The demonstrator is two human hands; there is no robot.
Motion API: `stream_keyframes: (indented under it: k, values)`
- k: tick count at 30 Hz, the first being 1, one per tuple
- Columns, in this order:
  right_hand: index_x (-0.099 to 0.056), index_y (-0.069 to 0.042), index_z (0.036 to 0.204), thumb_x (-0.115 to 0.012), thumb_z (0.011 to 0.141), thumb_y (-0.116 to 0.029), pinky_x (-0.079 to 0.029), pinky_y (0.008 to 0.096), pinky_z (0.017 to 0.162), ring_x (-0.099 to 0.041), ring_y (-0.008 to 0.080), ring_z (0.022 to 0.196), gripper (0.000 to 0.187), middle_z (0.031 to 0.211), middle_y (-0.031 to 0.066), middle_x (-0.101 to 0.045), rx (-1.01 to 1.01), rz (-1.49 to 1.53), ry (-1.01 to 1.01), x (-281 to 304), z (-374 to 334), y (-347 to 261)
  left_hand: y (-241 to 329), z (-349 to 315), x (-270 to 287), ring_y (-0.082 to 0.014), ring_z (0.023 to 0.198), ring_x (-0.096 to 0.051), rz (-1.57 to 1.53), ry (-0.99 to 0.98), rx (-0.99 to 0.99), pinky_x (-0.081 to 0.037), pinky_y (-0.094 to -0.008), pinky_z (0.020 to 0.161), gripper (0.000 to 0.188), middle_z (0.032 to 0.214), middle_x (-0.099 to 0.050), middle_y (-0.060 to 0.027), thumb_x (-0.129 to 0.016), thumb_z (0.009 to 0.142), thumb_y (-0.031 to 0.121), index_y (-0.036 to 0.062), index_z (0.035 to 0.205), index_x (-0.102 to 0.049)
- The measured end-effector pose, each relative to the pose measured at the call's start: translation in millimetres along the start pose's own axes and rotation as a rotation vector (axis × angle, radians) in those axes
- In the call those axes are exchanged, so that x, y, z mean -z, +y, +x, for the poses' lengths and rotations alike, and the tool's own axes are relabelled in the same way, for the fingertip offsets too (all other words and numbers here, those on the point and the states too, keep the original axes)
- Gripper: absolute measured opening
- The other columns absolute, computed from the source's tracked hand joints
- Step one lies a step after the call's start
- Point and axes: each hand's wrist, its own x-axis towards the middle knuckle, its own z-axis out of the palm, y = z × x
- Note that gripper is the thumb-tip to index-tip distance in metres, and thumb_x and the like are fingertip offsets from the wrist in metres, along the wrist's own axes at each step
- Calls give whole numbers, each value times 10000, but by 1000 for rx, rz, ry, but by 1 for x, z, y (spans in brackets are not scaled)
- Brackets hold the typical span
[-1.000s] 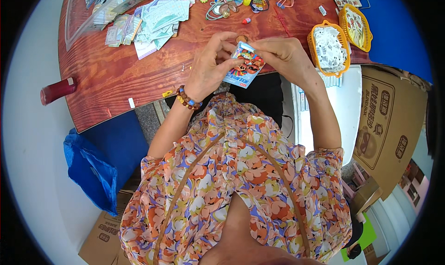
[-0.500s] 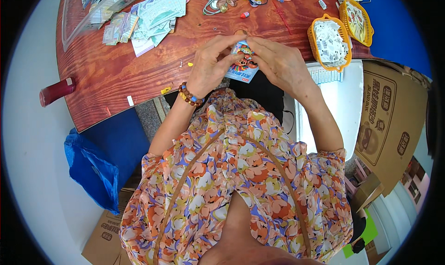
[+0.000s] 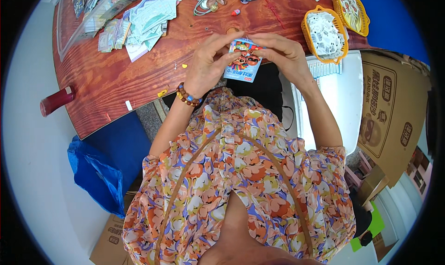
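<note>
We hold a small blue picture packet (image 3: 243,60) over the near edge of the wooden worktop (image 3: 139,79), our left hand (image 3: 209,63) and right hand (image 3: 282,55) pinching its top, fingers closed on it.

I see two yellow baskets (image 3: 324,31) on the wooden table (image 3: 116,79), a paper pile (image 3: 143,19), a blue bag (image 3: 95,172) and a cardboard box (image 3: 394,112).

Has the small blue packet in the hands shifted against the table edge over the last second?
Yes, slightly: the packet now reaches farther up over the wooden table, less of it hanging past the near edge.
</note>
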Motion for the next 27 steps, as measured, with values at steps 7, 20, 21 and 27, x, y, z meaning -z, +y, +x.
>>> stream_keyframes:
  k: [7, 20, 21, 27]
  values:
    - [-543, -6, 1343, -626, 918, 6, -552, 285, 886, -639, 161, 1081, 434, 1274, 122, -622, 56, 239, 102, -12, -9, 5, 9, 0, -8, -97, 710, -572, -149, 40, 37, -464, -254, 631, 404, 849, -524, -21, -724, 845, 51, 94, 1241, -658]
    - [-633, -3, 1249, -630, 919, -13, -541, 296, 916, -624, 168, 1093, 331, 1276, 125, -600, 237, -98, 75, -2, -9, 1, 18, -3, -21, -113, 824, -643, -218, 92, 29, -518, -254, 674, 501, 949, -607, -45, -725, 845, 37, 66, 1320, -569]
    - [-639, -8, 1245, -631, 916, -13, -540, 299, 922, -618, 169, 1107, 329, 1285, 125, -594, 257, -124, 87, -1, -10, 1, 23, -3, -23, -111, 837, -644, -303, 133, 74, -523, -257, 682, 567, 973, -623, -52, -719, 849, 28, 70, 1377, -516]
    - [-655, -21, 1227, -641, 907, -36, -510, 318, 956, -602, 199, 1158, 321, 1275, 125, -619, 199, -116, 54, 1, -7, -11, 4, -7, -19, -110, 850, -643, -153, 20, 5, -524, -254, 724, 669, 996, -655, -69, -695, 863, 1, 69, 1464, -411]
